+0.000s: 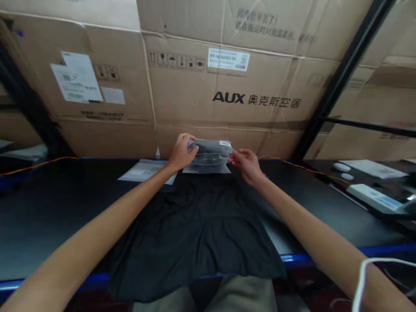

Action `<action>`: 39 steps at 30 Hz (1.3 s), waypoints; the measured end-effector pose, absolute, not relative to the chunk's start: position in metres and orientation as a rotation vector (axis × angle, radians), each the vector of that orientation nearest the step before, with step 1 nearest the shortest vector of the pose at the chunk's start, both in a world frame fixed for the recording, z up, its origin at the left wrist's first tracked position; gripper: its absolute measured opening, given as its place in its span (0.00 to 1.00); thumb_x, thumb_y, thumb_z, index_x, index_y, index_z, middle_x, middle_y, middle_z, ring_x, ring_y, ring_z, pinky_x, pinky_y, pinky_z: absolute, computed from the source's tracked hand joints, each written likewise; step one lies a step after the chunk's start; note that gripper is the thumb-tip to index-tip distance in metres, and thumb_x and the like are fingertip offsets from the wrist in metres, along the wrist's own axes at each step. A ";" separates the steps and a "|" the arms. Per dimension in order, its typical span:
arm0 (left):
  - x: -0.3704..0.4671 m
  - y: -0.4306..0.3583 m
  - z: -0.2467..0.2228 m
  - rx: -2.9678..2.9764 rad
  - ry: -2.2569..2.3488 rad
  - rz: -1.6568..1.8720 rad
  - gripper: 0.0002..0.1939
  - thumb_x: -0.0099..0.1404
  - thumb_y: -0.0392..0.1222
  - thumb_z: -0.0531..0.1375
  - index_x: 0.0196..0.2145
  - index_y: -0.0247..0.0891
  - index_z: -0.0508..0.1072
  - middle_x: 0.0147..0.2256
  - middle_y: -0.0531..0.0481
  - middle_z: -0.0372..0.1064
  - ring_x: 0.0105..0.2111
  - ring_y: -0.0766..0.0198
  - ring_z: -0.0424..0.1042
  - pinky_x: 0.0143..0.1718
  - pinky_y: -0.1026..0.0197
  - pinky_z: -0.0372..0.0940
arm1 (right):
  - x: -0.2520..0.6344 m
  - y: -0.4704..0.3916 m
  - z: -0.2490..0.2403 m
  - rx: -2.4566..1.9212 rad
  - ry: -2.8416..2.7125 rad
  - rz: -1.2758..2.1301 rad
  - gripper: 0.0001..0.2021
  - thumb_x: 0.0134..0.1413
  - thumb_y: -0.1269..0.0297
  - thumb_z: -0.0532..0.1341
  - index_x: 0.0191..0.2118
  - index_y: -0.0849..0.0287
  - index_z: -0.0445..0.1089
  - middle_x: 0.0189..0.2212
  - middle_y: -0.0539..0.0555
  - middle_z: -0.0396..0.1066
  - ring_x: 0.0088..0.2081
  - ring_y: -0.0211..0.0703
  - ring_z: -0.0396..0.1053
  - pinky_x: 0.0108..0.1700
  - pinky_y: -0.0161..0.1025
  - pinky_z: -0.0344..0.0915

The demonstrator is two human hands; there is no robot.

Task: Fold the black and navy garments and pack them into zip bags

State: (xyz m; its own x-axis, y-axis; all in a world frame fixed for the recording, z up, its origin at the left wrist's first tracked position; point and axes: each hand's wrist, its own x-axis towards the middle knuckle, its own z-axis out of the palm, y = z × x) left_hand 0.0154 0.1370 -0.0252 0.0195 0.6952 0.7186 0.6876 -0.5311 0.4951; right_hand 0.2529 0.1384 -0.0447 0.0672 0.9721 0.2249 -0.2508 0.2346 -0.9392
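Note:
At the back of the dark table, a clear plastic bag [209,159] with something dark folded inside and a small white label is held up between both hands. My left hand [183,152] grips its left end, thumb in front and fingers behind. My right hand [246,164] pinches the right edge between thumb and fingers. Nearer to me, a pair of black shorts [198,238] lies spread out, its leg ends hanging over the front edge. What exactly is in the bag cannot be made out.
White printed sheets [143,170] lie left of the bag. Large cardboard boxes [182,91] stand behind the table [48,216], with black rack posts [341,78] at both sides. On the right are a white box [373,197] and papers. A white cable [361,277] hangs at lower right.

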 end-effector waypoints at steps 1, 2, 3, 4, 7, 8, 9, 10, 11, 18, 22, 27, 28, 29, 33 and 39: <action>0.017 0.133 -0.022 2.266 1.541 1.612 0.08 0.59 0.38 0.58 0.38 0.39 0.68 0.46 0.42 0.65 0.50 0.55 0.67 0.47 0.57 0.66 | 0.254 0.138 -0.044 -0.871 -1.114 1.085 0.22 0.39 0.56 0.73 0.32 0.54 0.59 0.21 0.45 0.71 0.23 0.37 0.73 0.22 0.31 0.67; 0.018 0.128 -0.019 2.283 1.565 1.646 0.06 0.60 0.38 0.58 0.37 0.39 0.68 0.44 0.43 0.66 0.47 0.56 0.68 0.45 0.58 0.66 | 0.255 0.136 -0.042 -0.877 -1.159 1.035 0.22 0.40 0.55 0.72 0.29 0.54 0.58 0.19 0.44 0.69 0.20 0.36 0.70 0.20 0.31 0.64; 0.019 0.121 -0.017 2.292 1.591 1.675 0.04 0.60 0.38 0.58 0.34 0.39 0.67 0.41 0.44 0.67 0.44 0.57 0.68 0.42 0.58 0.66 | 0.257 0.134 -0.041 -0.884 -1.237 0.979 0.21 0.42 0.54 0.71 0.27 0.54 0.57 0.17 0.44 0.66 0.18 0.36 0.67 0.19 0.31 0.61; 0.018 0.114 -0.015 2.295 1.620 1.690 0.02 0.60 0.38 0.57 0.32 0.39 0.66 0.38 0.45 0.67 0.39 0.59 0.68 0.40 0.59 0.65 | 0.258 0.132 -0.040 -0.889 -1.360 0.919 0.20 0.45 0.53 0.69 0.25 0.55 0.56 0.15 0.44 0.65 0.17 0.36 0.65 0.19 0.32 0.60; 0.009 0.089 -0.017 2.324 1.664 1.507 0.04 0.59 0.40 0.57 0.28 0.40 0.65 0.27 0.52 0.66 0.28 0.63 0.65 0.33 0.61 0.62 | 0.263 0.123 -0.037 -0.877 -1.952 0.681 0.14 0.47 0.58 0.66 0.22 0.56 0.62 0.17 0.48 0.67 0.21 0.39 0.67 0.27 0.37 0.63; 0.004 0.081 -0.020 2.377 1.634 1.337 0.04 0.59 0.41 0.57 0.28 0.40 0.66 0.25 0.53 0.66 0.26 0.63 0.65 0.33 0.61 0.62 | 0.264 0.121 -0.037 -0.875 -2.155 0.588 0.10 0.46 0.62 0.67 0.22 0.57 0.65 0.20 0.50 0.70 0.25 0.41 0.69 0.31 0.38 0.64; -0.002 0.074 -0.025 2.451 1.579 1.105 0.04 0.59 0.42 0.57 0.28 0.40 0.68 0.25 0.52 0.67 0.27 0.62 0.67 0.34 0.61 0.62 | 0.265 0.120 -0.037 -0.877 -2.327 0.506 0.05 0.43 0.66 0.67 0.24 0.57 0.70 0.24 0.51 0.73 0.29 0.44 0.71 0.35 0.39 0.65; -0.008 0.069 -0.030 2.500 1.528 0.909 0.05 0.58 0.43 0.58 0.29 0.40 0.70 0.27 0.51 0.70 0.30 0.60 0.69 0.36 0.60 0.63 | 0.267 0.119 -0.037 -0.887 -2.455 0.452 0.04 0.40 0.69 0.67 0.27 0.57 0.73 0.28 0.52 0.76 0.33 0.46 0.72 0.39 0.40 0.65; -0.014 0.066 -0.036 2.523 1.494 0.754 0.07 0.58 0.45 0.58 0.31 0.41 0.72 0.31 0.49 0.73 0.34 0.58 0.71 0.39 0.58 0.64 | 0.268 0.118 -0.037 -0.901 -2.542 0.437 0.08 0.38 0.70 0.67 0.31 0.57 0.76 0.33 0.53 0.77 0.37 0.48 0.73 0.42 0.41 0.66; -0.026 0.068 -0.050 2.424 1.518 0.541 0.10 0.53 0.47 0.61 0.32 0.41 0.74 0.34 0.47 0.74 0.36 0.54 0.71 0.40 0.57 0.63 | 0.269 0.121 -0.040 -1.026 -2.640 0.534 0.23 0.34 0.72 0.67 0.44 0.57 0.76 0.38 0.54 0.77 0.39 0.49 0.72 0.40 0.39 0.66; -0.024 0.067 -0.041 2.485 1.529 0.644 0.04 0.53 0.42 0.59 0.29 0.40 0.69 0.30 0.50 0.71 0.32 0.57 0.70 0.35 0.59 0.60 | 0.264 0.118 -0.038 -0.999 -2.579 0.418 0.18 0.35 0.76 0.62 0.38 0.60 0.76 0.26 0.49 0.70 0.27 0.39 0.65 0.31 0.35 0.59; -0.026 0.057 -0.026 2.486 1.541 0.940 0.03 0.55 0.40 0.58 0.29 0.39 0.69 0.31 0.50 0.72 0.34 0.60 0.69 0.38 0.61 0.59 | 0.265 0.111 -0.025 -0.920 -2.373 0.323 0.10 0.37 0.77 0.59 0.28 0.59 0.73 0.20 0.46 0.64 0.24 0.35 0.60 0.30 0.34 0.55; -0.027 0.055 -0.023 2.479 1.495 0.867 0.04 0.55 0.42 0.59 0.29 0.39 0.70 0.32 0.50 0.73 0.34 0.60 0.70 0.38 0.61 0.60 | 0.266 0.109 -0.023 -0.907 -2.425 0.414 0.09 0.37 0.76 0.61 0.28 0.59 0.74 0.21 0.46 0.65 0.24 0.36 0.61 0.29 0.34 0.55; -0.027 0.052 -0.020 2.465 1.427 0.734 0.06 0.55 0.43 0.61 0.30 0.39 0.72 0.32 0.50 0.73 0.34 0.60 0.70 0.38 0.62 0.60 | 0.267 0.108 -0.021 -0.896 -2.505 0.543 0.08 0.37 0.74 0.63 0.29 0.59 0.75 0.21 0.46 0.67 0.25 0.36 0.62 0.28 0.34 0.56; -0.023 0.041 -0.011 2.386 1.245 0.170 0.14 0.54 0.48 0.65 0.37 0.40 0.76 0.33 0.51 0.74 0.34 0.60 0.71 0.35 0.64 0.62 | 0.270 0.104 -0.018 -0.897 -2.742 0.973 0.09 0.37 0.63 0.70 0.30 0.58 0.77 0.22 0.48 0.72 0.24 0.38 0.66 0.26 0.34 0.58; 0.002 0.016 -0.005 2.433 1.162 0.026 0.18 0.53 0.55 0.67 0.32 0.38 0.72 0.30 0.54 0.68 0.30 0.64 0.66 0.31 0.65 0.60 | 0.261 0.086 -0.011 -0.914 -2.885 1.181 0.18 0.38 0.51 0.71 0.28 0.61 0.71 0.21 0.46 0.68 0.24 0.34 0.63 0.28 0.34 0.58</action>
State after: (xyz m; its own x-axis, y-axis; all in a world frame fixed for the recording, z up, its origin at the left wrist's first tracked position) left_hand 0.0016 0.0164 -0.0052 0.6464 0.7440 -0.1691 0.7359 -0.5493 0.3959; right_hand 0.2615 0.0856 -0.0106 -0.8363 0.4597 -0.2988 0.5373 0.5784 -0.6138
